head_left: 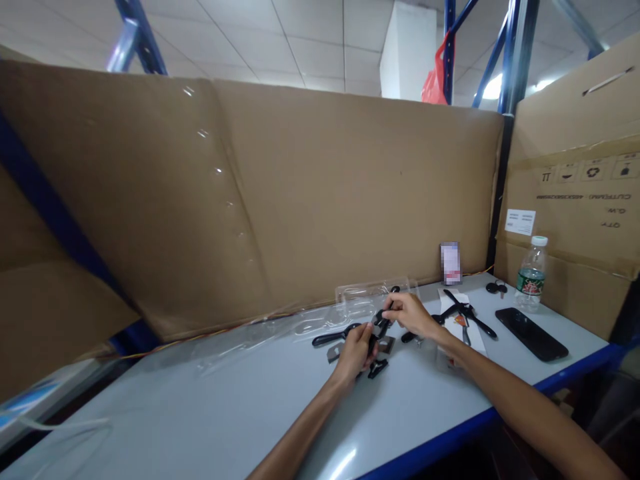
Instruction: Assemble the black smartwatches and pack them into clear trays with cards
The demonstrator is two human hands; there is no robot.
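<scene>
Two hands, left (356,350) and right (407,313), are closed around a black tool (383,325) between them; below them, bare tabletop (250,413) is seen up to the blue edge (430,449).

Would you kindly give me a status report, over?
Left hand, right hand: both on black tool. Clear plastic packaging close behind. Black handle nearby, left.
</scene>
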